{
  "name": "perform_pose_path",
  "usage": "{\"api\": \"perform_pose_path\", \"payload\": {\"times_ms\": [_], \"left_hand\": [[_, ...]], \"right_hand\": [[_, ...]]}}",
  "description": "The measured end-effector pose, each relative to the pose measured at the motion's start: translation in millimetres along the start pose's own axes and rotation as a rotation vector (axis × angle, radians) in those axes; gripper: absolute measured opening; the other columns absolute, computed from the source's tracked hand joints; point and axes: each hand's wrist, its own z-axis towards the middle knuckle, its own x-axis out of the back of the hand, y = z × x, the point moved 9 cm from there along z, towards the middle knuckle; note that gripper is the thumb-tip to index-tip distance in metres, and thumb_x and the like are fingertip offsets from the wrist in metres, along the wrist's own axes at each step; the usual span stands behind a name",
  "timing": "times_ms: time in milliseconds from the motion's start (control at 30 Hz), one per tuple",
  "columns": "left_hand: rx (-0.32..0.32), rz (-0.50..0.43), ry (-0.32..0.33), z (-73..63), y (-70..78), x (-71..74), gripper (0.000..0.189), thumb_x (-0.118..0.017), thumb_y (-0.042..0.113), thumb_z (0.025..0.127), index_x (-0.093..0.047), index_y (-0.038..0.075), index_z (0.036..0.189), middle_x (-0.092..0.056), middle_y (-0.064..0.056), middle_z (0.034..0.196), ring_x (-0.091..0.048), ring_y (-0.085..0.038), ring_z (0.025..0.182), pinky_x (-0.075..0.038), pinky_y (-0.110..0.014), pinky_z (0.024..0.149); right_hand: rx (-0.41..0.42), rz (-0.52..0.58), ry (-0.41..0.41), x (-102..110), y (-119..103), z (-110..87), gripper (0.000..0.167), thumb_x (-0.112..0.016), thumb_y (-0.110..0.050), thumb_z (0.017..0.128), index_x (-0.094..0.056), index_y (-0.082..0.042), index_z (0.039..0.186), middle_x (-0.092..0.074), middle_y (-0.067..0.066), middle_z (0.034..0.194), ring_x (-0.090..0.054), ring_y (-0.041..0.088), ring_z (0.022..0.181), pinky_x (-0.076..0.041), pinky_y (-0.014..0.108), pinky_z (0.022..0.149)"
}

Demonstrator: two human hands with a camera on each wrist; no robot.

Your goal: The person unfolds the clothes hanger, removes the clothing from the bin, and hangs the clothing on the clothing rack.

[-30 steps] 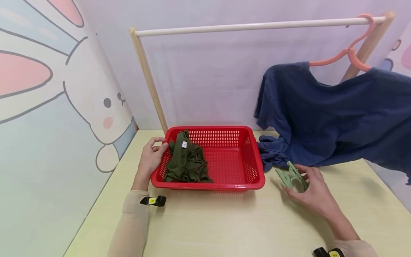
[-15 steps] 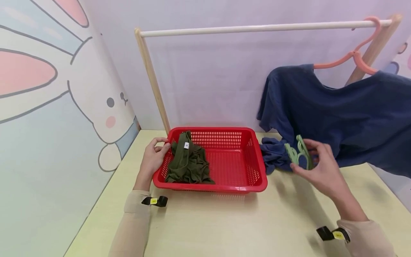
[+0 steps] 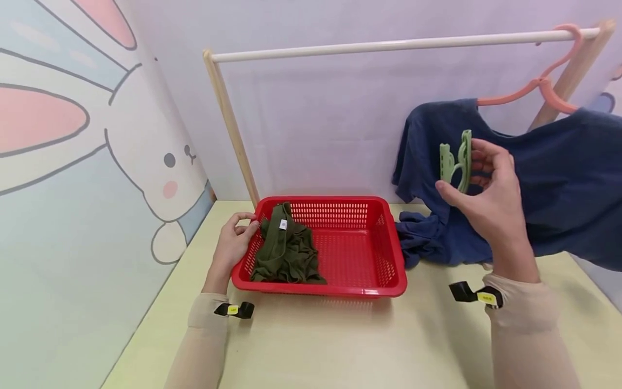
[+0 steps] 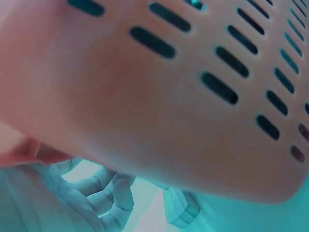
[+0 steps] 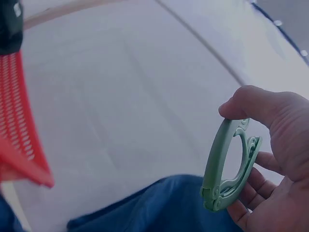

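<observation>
My right hand [image 3: 500,200] holds up a light-green folded plastic clothes hanger [image 3: 459,162], pinched between thumb and fingers in front of the hanging navy T-shirt [image 3: 491,162]. Two arms and a round opening show on this hanger [image 5: 227,164] in the right wrist view. At the left, my left hand [image 3: 233,243] grips the rim of a red plastic basket [image 3: 318,289], thumb and forefinger at its edge. A crumpled dark-green garment [image 3: 289,251] with a white tag lies in the basket's left half. The left wrist view shows curled fingers [image 4: 99,186] beside the slotted basket wall [image 4: 145,96].
Behind the basket stands a clothes rack with a white rail [image 3: 389,46] and wooden posts [image 3: 233,129]. An orange-pink hanger [image 3: 559,94] on its right end carries the T-shirt, whose lower part bunches on the pale table [image 3: 340,346] beside the basket. A rabbit mural covers the left wall [image 3: 73,243].
My right hand has lifted the green folded hanger from low over the table to in front of the T-shirt's upper part. My left hand has stayed at the basket rim.
</observation>
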Motion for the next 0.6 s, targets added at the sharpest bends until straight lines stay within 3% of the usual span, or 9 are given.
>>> {"api": "perform_pose_path", "payload": {"times_ms": [267,600], "left_hand": [[-0.012,-0.008,0.003,2.6,0.0,-0.7,0.041,-0.066,0.035,0.114,-0.06,0.015,0.148,-0.077,-0.025,0.126,-0.079,-0.027,0.102,-0.068,-0.039,0.089],[-0.012,-0.023,0.007,2.3,-1.0,-0.6,0.04,-0.066,0.033,0.114,-0.06,0.013,0.147,-0.077,-0.027,0.125,-0.079,-0.024,0.098,-0.068,-0.035,0.084]], "right_hand": [[0.041,0.099,-0.003,-17,-15,3.5,0.086,-0.092,-0.004,0.087,-0.052,-0.02,0.162,-0.054,-0.016,0.133,-0.052,0.01,0.125,-0.045,0.021,0.097],[0.032,0.035,-0.045,-25,-13,-3.9,0.091,-0.095,-0.009,0.086,-0.05,-0.021,0.164,-0.051,-0.013,0.141,-0.051,0.009,0.126,-0.046,0.019,0.099]]}}
